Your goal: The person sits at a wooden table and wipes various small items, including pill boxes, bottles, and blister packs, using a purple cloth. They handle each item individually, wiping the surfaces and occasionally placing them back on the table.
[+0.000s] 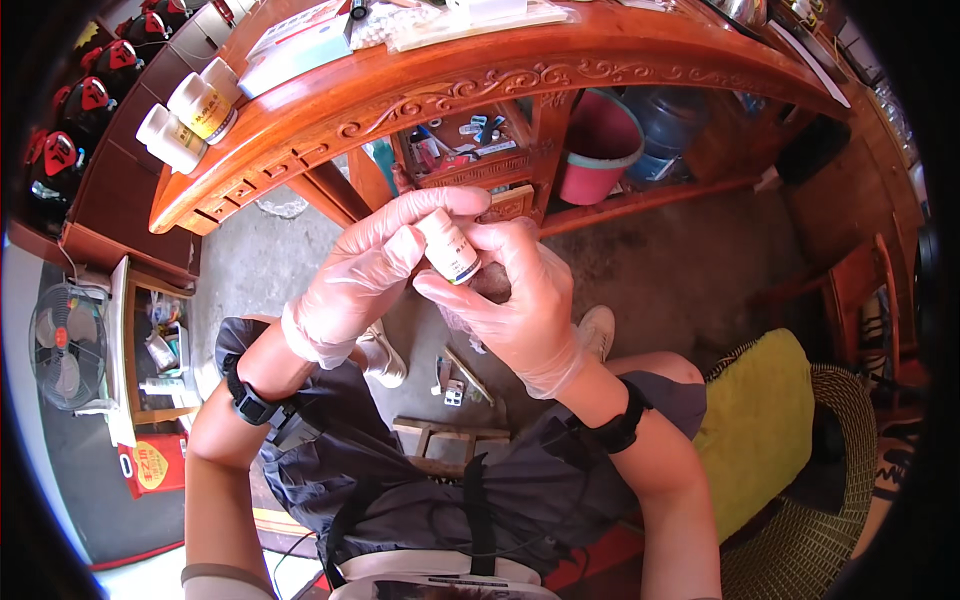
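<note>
Both my hands wear thin translucent gloves and hold one small white pill bottle [452, 251] in front of me. The bottle is tilted, and its label bears writing. My left hand [367, 262] is at its capped upper end, the thumb against its side and the index finger stretched past the top. From the other side my right hand [529, 292] grips the body, its thumb near the base. Behind the right fingers hangs a greyish-purple thing [491, 283], mostly hidden.
A carved wooden desk [480, 90] curves ahead, with white bottles [199, 109] and boxes [300, 52] on top. Under it are a pink bucket [600, 150] and an open drawer [465, 142]. A fan [67, 345] is at left. A yellow cloth [761, 427] covers a woven chair [825, 480].
</note>
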{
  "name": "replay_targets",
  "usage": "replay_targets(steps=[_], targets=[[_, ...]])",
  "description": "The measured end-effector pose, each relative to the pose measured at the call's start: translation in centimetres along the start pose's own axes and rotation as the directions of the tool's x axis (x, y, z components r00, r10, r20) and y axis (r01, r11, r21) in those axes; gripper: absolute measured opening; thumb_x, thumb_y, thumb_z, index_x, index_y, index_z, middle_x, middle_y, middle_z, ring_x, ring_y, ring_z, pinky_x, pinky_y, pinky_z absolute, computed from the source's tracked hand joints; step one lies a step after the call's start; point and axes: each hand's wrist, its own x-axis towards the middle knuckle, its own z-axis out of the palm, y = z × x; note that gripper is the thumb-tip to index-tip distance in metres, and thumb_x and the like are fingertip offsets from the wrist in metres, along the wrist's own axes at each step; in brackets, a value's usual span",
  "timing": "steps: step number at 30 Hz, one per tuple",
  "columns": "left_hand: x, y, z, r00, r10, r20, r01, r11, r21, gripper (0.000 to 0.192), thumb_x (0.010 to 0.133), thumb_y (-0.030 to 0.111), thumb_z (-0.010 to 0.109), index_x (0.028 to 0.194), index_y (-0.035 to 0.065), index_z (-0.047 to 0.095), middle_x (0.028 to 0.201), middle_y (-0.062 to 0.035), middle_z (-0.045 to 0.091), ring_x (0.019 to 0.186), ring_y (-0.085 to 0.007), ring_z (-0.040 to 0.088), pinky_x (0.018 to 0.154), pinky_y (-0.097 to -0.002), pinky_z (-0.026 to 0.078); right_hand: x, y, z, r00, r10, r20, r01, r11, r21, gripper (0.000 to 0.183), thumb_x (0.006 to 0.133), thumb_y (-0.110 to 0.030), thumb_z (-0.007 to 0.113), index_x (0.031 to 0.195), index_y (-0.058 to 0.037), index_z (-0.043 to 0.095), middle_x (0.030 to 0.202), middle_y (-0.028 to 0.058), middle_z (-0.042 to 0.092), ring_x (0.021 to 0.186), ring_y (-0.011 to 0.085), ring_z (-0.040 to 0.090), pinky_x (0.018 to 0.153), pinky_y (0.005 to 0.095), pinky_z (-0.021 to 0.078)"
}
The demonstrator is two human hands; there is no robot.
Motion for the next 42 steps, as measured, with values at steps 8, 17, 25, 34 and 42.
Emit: replay_targets(steps=[8,17,25,34,42], targets=[[0.0,-1.4,-0.3,0.979,0.120,-0.163,-0.121,0.993,0.008,0.047,0.097,0.031,0.068,0.132,0.0012,0.055,0.117,-0.0050,0.065,0.114,-0.0159,0.059,0.104,-0.0339,0.045,0.9,-0.3,-0.4,0.987,-0.131,-0.096,0.117,0.983,-0.145,0.046,0.068,-0.007,0.092,0.104,-0.0034,0.064,0.088,0.0092,0.069,0.074,0.0228,0.068,0.064,0.0336,0.0532],[-0.7,-0.3,0.9,0.977,0.078,-0.201,-0.073,0.997,0.034,0.038,0.097,0.027,0.069,0.123,0.0017,0.059,0.116,-0.0048,0.065,0.108,-0.0149,0.060,0.102,-0.0329,0.046,0.9,-0.5,-0.6,0.982,-0.181,-0.044,0.168,0.963,-0.209,0.043,0.070,-0.004,0.089,0.106,-0.0037,0.065,0.090,0.0091,0.071,0.073,0.0231,0.067,0.068,0.0339,0.0524],[-1.2,0.3,0.5,0.982,0.060,-0.178,-0.060,0.998,0.005,0.037,0.101,0.025,0.064,0.128,0.0005,0.057,0.114,-0.0034,0.065,0.110,-0.0131,0.059,0.103,-0.0311,0.045,1.0,-0.1,0.4,0.997,-0.064,-0.038,0.058,0.987,-0.147,0.043,0.071,-0.004,0.089,0.106,-0.0046,0.065,0.088,0.0068,0.069,0.071,0.0193,0.063,0.067,0.0332,0.0524],[-2.5,2.6,-2.2,0.682,0.677,-0.275,-0.081,0.445,0.892,0.033,0.093,0.008,0.070,0.124,0.0037,0.060,0.106,-0.0034,0.068,0.098,-0.0115,0.061,0.088,-0.0280,0.046,-0.7,5.2,1.1,0.595,0.711,0.376,-0.791,0.602,0.113,0.039,0.084,-0.027,0.082,0.106,-0.0021,0.063,0.088,0.0031,0.064,0.080,0.0102,0.061,0.071,0.0283,0.0516],[-2.9,9.6,-7.0,0.505,0.859,0.088,0.439,-0.343,0.831,0.028,0.082,0.014,0.078,0.110,0.0201,0.076,0.132,-0.0044,0.064,0.130,-0.0264,0.049,0.106,-0.0407,0.035,-1.0,4.4,1.5,0.637,0.669,0.384,-0.767,0.601,0.226,0.046,0.084,-0.011,0.080,0.123,-0.0038,0.057,0.094,0.0017,0.058,0.084,0.0089,0.058,0.077,0.0251,0.0509]])
